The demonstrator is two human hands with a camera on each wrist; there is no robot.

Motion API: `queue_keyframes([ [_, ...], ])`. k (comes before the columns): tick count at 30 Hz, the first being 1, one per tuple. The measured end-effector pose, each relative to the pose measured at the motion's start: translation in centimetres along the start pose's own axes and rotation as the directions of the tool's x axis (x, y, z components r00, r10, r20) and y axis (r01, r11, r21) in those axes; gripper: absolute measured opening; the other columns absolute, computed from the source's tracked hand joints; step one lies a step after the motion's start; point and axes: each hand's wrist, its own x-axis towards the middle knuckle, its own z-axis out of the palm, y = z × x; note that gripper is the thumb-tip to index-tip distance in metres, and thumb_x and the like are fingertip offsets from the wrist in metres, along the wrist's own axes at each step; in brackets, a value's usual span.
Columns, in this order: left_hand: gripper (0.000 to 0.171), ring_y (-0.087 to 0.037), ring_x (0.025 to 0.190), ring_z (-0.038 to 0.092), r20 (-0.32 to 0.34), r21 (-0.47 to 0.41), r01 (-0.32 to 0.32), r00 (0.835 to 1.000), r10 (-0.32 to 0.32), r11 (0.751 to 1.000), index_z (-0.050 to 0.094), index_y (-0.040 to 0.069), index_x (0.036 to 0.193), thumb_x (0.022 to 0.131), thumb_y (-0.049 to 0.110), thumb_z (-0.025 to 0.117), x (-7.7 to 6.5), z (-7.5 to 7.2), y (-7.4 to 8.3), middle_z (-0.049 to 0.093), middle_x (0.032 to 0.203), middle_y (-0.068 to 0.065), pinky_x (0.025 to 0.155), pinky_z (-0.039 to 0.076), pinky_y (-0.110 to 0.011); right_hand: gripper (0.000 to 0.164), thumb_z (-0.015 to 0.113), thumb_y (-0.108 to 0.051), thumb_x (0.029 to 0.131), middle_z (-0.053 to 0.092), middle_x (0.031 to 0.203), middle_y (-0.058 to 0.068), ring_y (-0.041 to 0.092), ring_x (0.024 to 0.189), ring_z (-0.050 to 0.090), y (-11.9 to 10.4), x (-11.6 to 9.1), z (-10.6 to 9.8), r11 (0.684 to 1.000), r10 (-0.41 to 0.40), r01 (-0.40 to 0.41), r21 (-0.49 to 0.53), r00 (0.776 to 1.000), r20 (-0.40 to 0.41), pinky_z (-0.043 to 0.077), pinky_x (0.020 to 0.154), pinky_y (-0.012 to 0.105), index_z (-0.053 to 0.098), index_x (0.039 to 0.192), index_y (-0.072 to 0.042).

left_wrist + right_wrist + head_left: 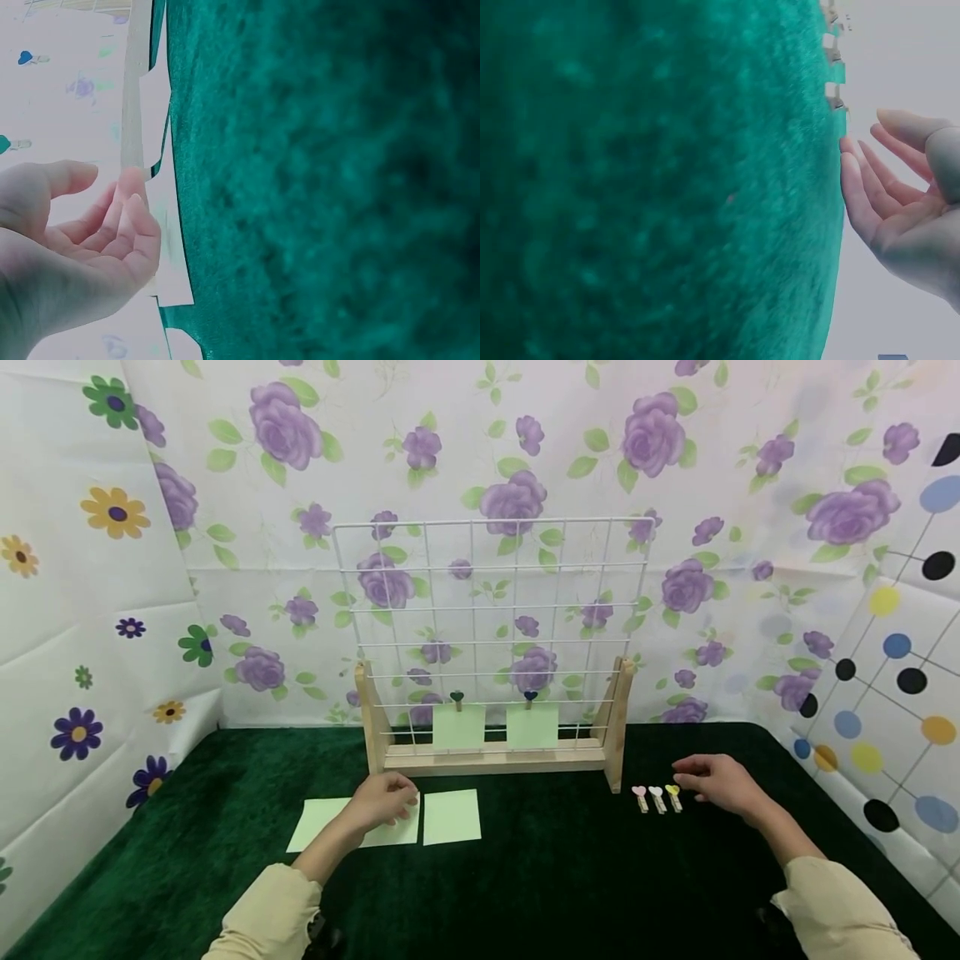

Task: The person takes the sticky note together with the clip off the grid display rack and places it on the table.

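Note:
Over the middle one of three pale green paper sheets (390, 835) hovers my left hand (381, 802), its fingers loosely bent and the thumb apart. Whether a fingertip touches the paper I cannot tell. A second sheet (452, 817) lies to its right, a third (318, 823) to its left. My right hand (720, 783) is just right of three small heart-topped clothespins: pink (640, 798), white (657, 799) and yellow (674, 798). Its fingertips are close to the yellow one. Thumb and fingers stand apart in the right wrist view (907, 180), with nothing between them.
Behind the sheets stands a white wire grid (493, 610) in a wooden base (495, 764). Two pale green sheets hang low on it, clipped by a green-heart clothespin (457, 697) and a dark blue one (530, 697). Dark green cloth (540, 877) covers the table; patterned sheets surround it.

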Motion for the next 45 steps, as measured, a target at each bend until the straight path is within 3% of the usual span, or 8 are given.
queue_keyframes([
  [8, 0.023, -0.023, 0.086, 0.062, -0.066, -0.025, -0.096, 0.993, 0.094, 0.995, 0.06, -0.005, 0.112, 0.098, 0.012, 0.053, 0.1, -0.1, 0.0, 0.065, 0.102, -0.013, 0.072, 0.052, -0.037, 0.028, 0.063, -0.014, 0.093, 0.067, 0.103, 0.018, 0.026, 0.087, 0.064, -1.6, 0.1, 0.8, 0.971, -0.17, 0.154, -0.181, 0.983, -0.073, 0.054, 0.07, 0.04, 0.065, 0.113, 0.006],
  [16, 0.021, -0.03, 0.104, 0.057, -0.164, 0.087, -0.167, 0.97, 0.179, 0.982, 0.06, 0.001, 0.114, 0.097, 0.012, 0.057, 0.5, 0.2, 0.1, 0.063, 0.111, -0.014, 0.085, 0.047, -0.047, 0.023, 0.061, -0.01, 0.094, 0.067, 0.103, 0.018, 0.027, 0.087, 0.065, -4.4, -0.3, 1.9, 0.933, -0.279, 0.239, -0.27, 0.952, -0.123, 0.053, 0.072, 0.044, 0.067, 0.11, 0.005],
  [21, 0.029, -0.034, 0.11, 0.057, -0.186, 0.091, -0.208, 0.957, 0.222, 0.974, 0.057, -0.001, 0.121, 0.096, 0.012, 0.057, 0.9, 0.3, 1.0, 0.062, 0.118, -0.016, 0.089, 0.047, -0.049, 0.021, 0.063, -0.011, 0.094, 0.068, 0.105, 0.015, 0.024, 0.087, 0.065, -6.8, -0.4, 3.0, 0.923, -0.337, 0.295, -0.248, 0.929, -0.15, 0.053, 0.073, 0.044, 0.069, 0.109, 0.001],
  [28, 0.04, -0.035, 0.116, 0.054, -0.187, 0.033, -0.256, 0.948, 0.257, 0.966, 0.052, -0.004, 0.132, 0.096, 0.012, 0.057, 1.5, 0.6, 2.6, 0.058, 0.126, -0.019, 0.091, 0.047, -0.05, 0.023, 0.063, -0.016, 0.095, 0.069, 0.103, 0.01, 0.018, 0.086, 0.065, -10.9, 0.1, 4.7, 0.913, -0.395, 0.38, -0.147, 0.913, -0.098, 0.054, 0.074, 0.039, 0.07, 0.112, -0.001],
  [34, 0.047, -0.035, 0.122, 0.049, -0.202, -0.054, -0.239, 0.953, 0.224, 0.97, 0.044, -0.005, 0.138, 0.096, 0.011, 0.055, 2.3, 1.5, 3.7, 0.05, 0.135, -0.021, 0.094, 0.046, -0.049, 0.028, 0.062, -0.02, 0.096, 0.068, 0.109, 0.01, 0.023, 0.096, 0.064, -14.4, 1.2, 6.1, 0.908, -0.419, 0.414, -0.067, 0.905, -0.077, 0.053, 0.08, 0.042, 0.068, 0.117, -0.002],
  [45, 0.048, -0.034, 0.119, 0.051, -0.299, -0.141, -0.207, 0.941, 0.158, 0.968, 0.042, -0.002, 0.139, 0.094, 0.011, 0.054, 3.4, 2.5, 5.6, 0.05, 0.133, -0.021, 0.093, 0.046, -0.047, 0.031, 0.061, -0.019, 0.096, 0.065, 0.12, 0.012, 0.029, 0.114, 0.058, -20.8, 3.8, 8.4, 0.902, -0.429, 0.431, -0.007, 0.897, -0.105, 0.048, 0.091, 0.048, 0.065, 0.122, -0.003],
])
